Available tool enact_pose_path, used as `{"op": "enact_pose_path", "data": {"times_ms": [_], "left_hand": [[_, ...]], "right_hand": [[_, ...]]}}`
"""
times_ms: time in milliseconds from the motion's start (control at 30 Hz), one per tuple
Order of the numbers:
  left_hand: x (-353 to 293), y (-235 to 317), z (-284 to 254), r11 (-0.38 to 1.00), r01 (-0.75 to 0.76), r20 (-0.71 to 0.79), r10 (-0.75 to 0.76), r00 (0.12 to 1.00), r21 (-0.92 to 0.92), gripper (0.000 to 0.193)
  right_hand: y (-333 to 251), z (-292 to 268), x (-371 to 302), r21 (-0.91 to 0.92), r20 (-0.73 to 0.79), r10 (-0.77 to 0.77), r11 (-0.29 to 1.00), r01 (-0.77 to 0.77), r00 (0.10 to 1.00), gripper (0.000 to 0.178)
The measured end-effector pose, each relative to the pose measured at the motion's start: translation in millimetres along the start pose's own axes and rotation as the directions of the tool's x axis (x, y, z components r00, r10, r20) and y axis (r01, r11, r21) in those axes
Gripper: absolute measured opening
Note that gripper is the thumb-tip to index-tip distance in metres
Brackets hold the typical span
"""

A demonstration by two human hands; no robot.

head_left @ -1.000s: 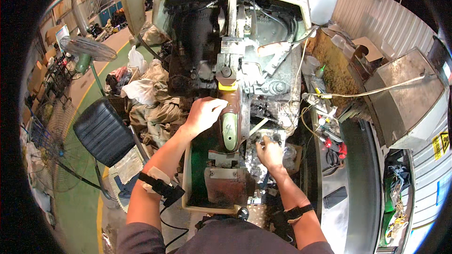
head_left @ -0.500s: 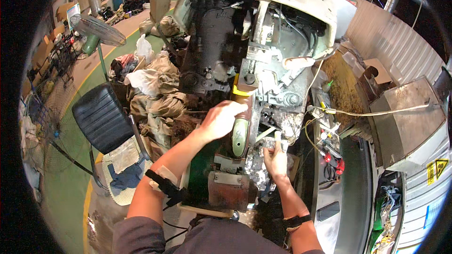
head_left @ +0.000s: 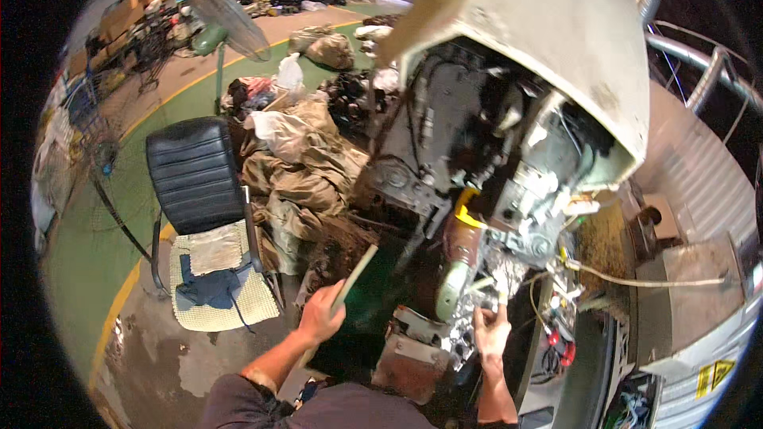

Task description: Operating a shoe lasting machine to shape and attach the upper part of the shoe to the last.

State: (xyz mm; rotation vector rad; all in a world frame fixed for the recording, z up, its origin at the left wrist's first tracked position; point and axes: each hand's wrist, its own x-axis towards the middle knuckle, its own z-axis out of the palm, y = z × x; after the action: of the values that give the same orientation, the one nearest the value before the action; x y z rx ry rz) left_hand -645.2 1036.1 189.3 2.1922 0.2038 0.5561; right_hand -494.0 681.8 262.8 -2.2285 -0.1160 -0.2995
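Observation:
My left hand (head_left: 322,314) is closed around a long pale strip (head_left: 359,268) that slants up to the right, left of the machine. What the strip's lower end joins is hidden. My right hand (head_left: 493,330) is at the front of the machine, index finger stretched upward and thumb apart; the other fingers are partly hidden. Its fingertip is pale, and I cannot make out whether something covers it. Just left of it a long, narrow brown-and-green piece (head_left: 455,274), looking like a shoe last, sits tilted in the machine. A yellow band (head_left: 467,208) circles its far end.
The machine's cream hood (head_left: 556,40) overhangs its dark interior. A rusty metal block (head_left: 409,365) stands near my body. To the left are a black chair (head_left: 195,179), heaped brown sacks (head_left: 298,163) and a fan (head_left: 230,24). A hose (head_left: 636,276) crosses at right, above a metal box (head_left: 703,294).
My left hand has left the brown-and-green piece and moved left and down onto the pale strip. My right hand keeps its pose by the machine. The view has turned left.

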Motion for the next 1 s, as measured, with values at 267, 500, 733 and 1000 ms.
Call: {"op": "enact_pose_path", "data": {"times_ms": [267, 500, 733, 1000], "left_hand": [[-71, -71, 44, 0.967, 0.22, 0.123, -0.235, 0.964, 0.128, 0.058], [-73, -78, 52, 0.981, 0.182, 0.059, -0.187, 0.981, 0.073, 0.054], [-125, -83, 31, 0.928, 0.369, 0.288, -0.367, 0.884, 0.049, 0.053], [-120, -92, 33, 0.964, 0.264, 0.247, -0.266, 0.932, 0.041, 0.05]], "right_hand": [[-11, 2, 2, -0.008, 0.201, -0.034, 0.999, 0.036, 0.979, 0.055], [8, 6, 6, 0.07, 0.144, -0.031, 0.997, 0.021, 0.989, 0.058], [-76, 26, -17, 0.424, 0.207, -0.008, 0.902, -0.083, 0.978, 0.096], [-98, 68, -13, 0.061, 0.12, -0.175, 0.984, 0.169, 0.977, 0.118]]}}
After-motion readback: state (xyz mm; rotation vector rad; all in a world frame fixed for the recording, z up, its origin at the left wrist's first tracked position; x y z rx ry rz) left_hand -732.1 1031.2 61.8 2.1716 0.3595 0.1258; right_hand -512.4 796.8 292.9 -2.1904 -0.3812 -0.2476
